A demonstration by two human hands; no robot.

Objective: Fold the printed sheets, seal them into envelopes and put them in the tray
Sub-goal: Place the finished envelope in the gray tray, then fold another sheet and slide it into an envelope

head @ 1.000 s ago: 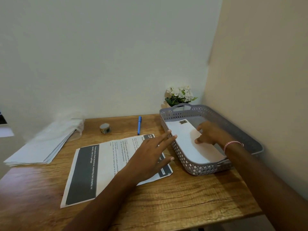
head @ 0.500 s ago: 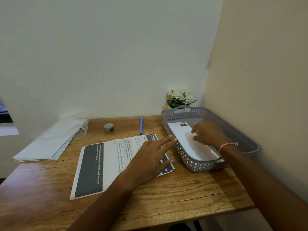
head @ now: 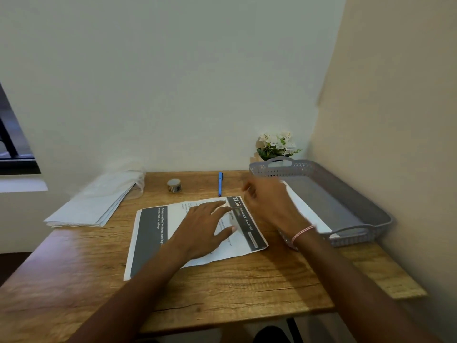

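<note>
A printed sheet (head: 153, 233) with dark bands at both ends lies flat in the middle of the wooden table. My left hand (head: 205, 226) rests flat on it with fingers spread. My right hand (head: 269, 201), blurred and with loosely bent fingers, hovers empty over the sheet's far right corner beside the grey perforated tray (head: 346, 194). A white envelope (head: 306, 211) lies inside the tray along its left wall, partly hidden by my right wrist. A stack of white envelopes (head: 96, 204) sits at the table's back left.
A small roll of tape (head: 174, 185) and a blue pen (head: 220, 183) lie near the back wall. A pot of white flowers (head: 277, 144) stands behind the tray. Walls close the table at the back and right.
My right hand has let go of the envelope in the tray and moved left out of the tray to above the sheet's corner. My left hand stays on the sheet.
</note>
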